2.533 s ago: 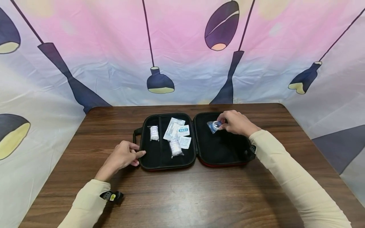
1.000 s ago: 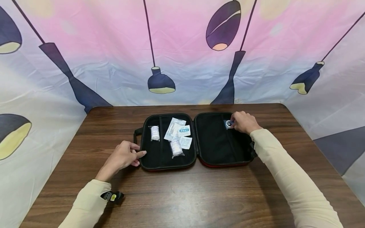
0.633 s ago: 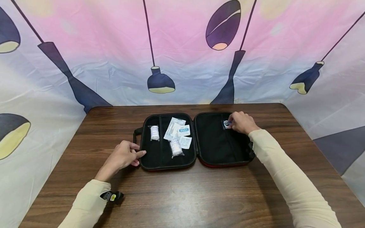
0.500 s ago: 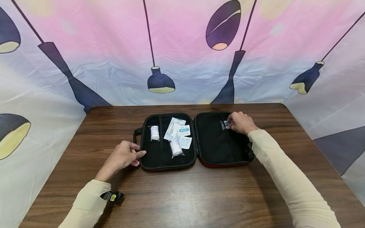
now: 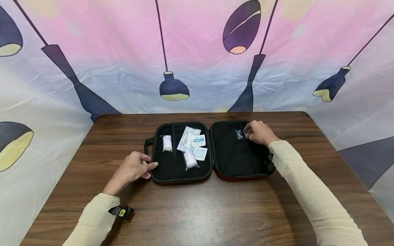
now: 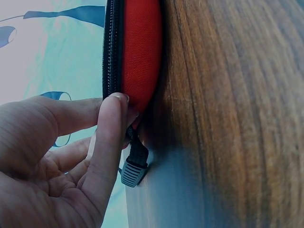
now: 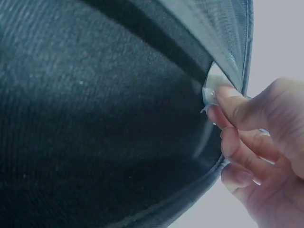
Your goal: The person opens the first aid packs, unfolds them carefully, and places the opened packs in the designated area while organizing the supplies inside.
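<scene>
A black zip case (image 5: 229, 159) with a red outside lies unfolded on the table. My right hand (image 5: 260, 132) pinches a small clear-and-blue plastic packet (image 5: 239, 134) near the far edge of its right half. In the right wrist view the packet (image 7: 213, 85) sits between thumb and fingers at the edge of a dark band (image 7: 209, 38), partly covered by it. My left hand (image 5: 132, 167) grips the case's near left corner. Thumb and forefinger pinch the zipped red edge (image 6: 141, 52) in the left wrist view, beside a zipper pull (image 6: 134, 173).
Two wrapped white rolls, one at left (image 5: 167, 143) and another lower down (image 5: 190, 159), lie in the case's left half. Several flat white packets (image 5: 186, 138) overlap near them. A carry handle (image 5: 148, 145) sticks out at left. Brown wooden table (image 5: 191, 212) lies in front; a printed cloth hangs behind.
My right hand has carried the packet rightward across the right half, then shifted slightly left. The packet has turned, so its white ring is less visible. My left hand stays in place.
</scene>
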The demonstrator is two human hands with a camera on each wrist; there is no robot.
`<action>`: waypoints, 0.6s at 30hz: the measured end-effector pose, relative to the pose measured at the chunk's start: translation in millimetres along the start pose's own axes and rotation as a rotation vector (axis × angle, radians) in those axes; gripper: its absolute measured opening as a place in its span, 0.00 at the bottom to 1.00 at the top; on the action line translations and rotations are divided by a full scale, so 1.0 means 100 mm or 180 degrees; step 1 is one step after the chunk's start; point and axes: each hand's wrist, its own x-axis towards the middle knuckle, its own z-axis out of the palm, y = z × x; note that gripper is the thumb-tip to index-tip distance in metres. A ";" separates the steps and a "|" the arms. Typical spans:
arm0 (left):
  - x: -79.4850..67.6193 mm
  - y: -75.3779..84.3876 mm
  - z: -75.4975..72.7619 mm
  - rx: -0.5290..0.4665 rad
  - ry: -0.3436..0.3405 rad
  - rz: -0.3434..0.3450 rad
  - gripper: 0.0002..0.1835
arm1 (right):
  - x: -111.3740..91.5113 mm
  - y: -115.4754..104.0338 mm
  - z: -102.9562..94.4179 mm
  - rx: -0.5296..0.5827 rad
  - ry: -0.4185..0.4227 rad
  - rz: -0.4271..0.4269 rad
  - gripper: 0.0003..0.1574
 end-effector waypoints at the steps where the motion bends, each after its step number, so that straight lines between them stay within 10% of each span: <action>1: 0.00 0.00 0.00 0.0008 0.0004 0.0004 0.28 | 0.00 0.00 0.00 0.0022 -0.0003 -0.0017 0.19; 18: -0.01 0.00 -0.01 0.0000 -0.0011 0.0022 0.29 | -0.13 -0.17 -0.19 -0.0085 0.0100 -0.0230 0.22</action>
